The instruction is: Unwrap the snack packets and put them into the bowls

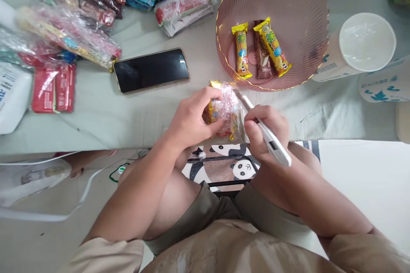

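biggest worry here imo is the blade slipping. the white cutter (270, 140) has its tip right at the upper right of the clear-wrapped pack (228, 108), and the film looks crinkly and slick, so one skid could send it toward the left hand (197, 115). pushing too deep might also nick the yellow wrappers inside. plus the pack sits right by the front edge of the table (141, 130), just below the pink bowl (297, 13), so a hard tug could drop it onto the lap.

pose-wise: left hand comes in from the side, thumb and fingers spread around the pack's left side, holding it. right hand (267, 126) has the cutter in a closed grip, handle slanting back toward the body, blade end up and left. both forearms angle inward.
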A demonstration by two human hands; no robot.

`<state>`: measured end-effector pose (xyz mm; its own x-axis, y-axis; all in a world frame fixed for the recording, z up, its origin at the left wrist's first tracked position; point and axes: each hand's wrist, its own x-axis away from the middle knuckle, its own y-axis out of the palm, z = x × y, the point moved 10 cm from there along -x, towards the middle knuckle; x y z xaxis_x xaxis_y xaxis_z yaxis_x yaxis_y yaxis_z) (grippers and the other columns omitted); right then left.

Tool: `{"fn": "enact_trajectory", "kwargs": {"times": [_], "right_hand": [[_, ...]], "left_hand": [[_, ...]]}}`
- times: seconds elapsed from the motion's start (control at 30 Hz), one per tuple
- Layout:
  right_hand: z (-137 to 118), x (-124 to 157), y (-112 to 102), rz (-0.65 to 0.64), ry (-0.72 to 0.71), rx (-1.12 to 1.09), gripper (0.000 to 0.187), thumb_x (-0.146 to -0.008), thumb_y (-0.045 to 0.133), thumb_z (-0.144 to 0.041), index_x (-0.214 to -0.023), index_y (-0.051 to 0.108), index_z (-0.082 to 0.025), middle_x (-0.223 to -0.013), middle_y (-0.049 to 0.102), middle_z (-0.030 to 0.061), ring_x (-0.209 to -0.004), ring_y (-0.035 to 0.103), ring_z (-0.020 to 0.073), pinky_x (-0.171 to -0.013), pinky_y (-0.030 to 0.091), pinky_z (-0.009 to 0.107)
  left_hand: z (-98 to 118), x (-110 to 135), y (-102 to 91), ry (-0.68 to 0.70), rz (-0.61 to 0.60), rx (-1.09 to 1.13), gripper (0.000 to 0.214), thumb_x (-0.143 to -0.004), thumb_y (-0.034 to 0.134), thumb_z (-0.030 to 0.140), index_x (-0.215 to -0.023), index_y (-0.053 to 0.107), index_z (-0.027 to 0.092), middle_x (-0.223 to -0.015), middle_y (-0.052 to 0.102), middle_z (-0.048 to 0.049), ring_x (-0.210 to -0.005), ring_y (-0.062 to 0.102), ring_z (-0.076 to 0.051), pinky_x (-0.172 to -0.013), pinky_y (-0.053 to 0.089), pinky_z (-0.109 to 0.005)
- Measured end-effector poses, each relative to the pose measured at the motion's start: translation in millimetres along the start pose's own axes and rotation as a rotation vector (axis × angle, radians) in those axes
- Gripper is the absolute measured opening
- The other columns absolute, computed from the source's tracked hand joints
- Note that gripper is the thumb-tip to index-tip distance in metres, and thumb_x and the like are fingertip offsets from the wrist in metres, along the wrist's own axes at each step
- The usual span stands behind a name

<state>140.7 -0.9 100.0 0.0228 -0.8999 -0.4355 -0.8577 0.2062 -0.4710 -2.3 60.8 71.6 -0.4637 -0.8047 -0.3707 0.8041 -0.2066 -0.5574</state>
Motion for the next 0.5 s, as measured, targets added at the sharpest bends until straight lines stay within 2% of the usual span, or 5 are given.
{"fn": "enact_trajectory", "kwargs": {"times": [0.1, 0.2, 0.33, 0.5], "right_hand": [[-3.2, -0.8, 9.7, -0.054, -0.062, -0.005, 0.010, -0.103, 0.058, -0.027, -0.093, 0.058, -0.025, -0.074, 0.066, -0.0002, -0.063, 0.062, 0.0134, -0.056, 0.048, 0.026], [-6.1, 2.2, 17.0, -0.115, -0.099, 0.025, 0.006, -0.101, 0.058, -0.025, -0.095, 0.060, -0.025, -0.076, 0.068, 0.0000, -0.063, 0.063, 0.0132, -0.057, 0.047, 0.025], [-19.5, 9.8, 23.8, -0.155, -0.231, 0.145, 0.009, -0.102, 0.054, -0.026, -0.096, 0.060, -0.024, -0.071, 0.063, -0.0016, -0.055, 0.053, 0.0109, -0.053, 0.040, 0.024], [-30.9, 16.8, 34.0, -0.184, -0.350, 0.185, 0.006, -0.100, 0.056, -0.024, -0.095, 0.059, -0.024, -0.066, 0.053, -0.0039, -0.052, 0.041, 0.0107, -0.051, 0.033, 0.026]], "left_hand": [[-2.0, 0.2, 0.5, -0.026, 0.012, 0.037, 0.037, -0.075, 0.076, 0.017, -0.107, 0.058, 0.024, -0.093, 0.069, 0.0033, -0.070, 0.060, -0.011, -0.065, 0.052, -0.025], [-10.8, 0.9, 0.4, -0.116, 0.018, 0.074, 0.036, -0.075, 0.075, 0.021, -0.107, 0.058, 0.025, -0.098, 0.069, 0.0005, -0.076, 0.062, -0.014, -0.067, 0.057, -0.028], [-24.9, 2.6, -6.1, -0.219, 0.078, 0.109, 0.037, -0.078, 0.073, 0.031, -0.111, 0.056, 0.026, -0.106, 0.065, -0.0020, -0.082, 0.062, -0.016, -0.065, 0.057, -0.028], [-34.5, 2.8, -29.1, -0.208, 0.239, 0.097, 0.044, -0.081, 0.076, 0.044, -0.111, 0.049, 0.028, -0.109, 0.058, -0.0041, -0.089, 0.063, -0.019, -0.064, 0.053, -0.030]]}}
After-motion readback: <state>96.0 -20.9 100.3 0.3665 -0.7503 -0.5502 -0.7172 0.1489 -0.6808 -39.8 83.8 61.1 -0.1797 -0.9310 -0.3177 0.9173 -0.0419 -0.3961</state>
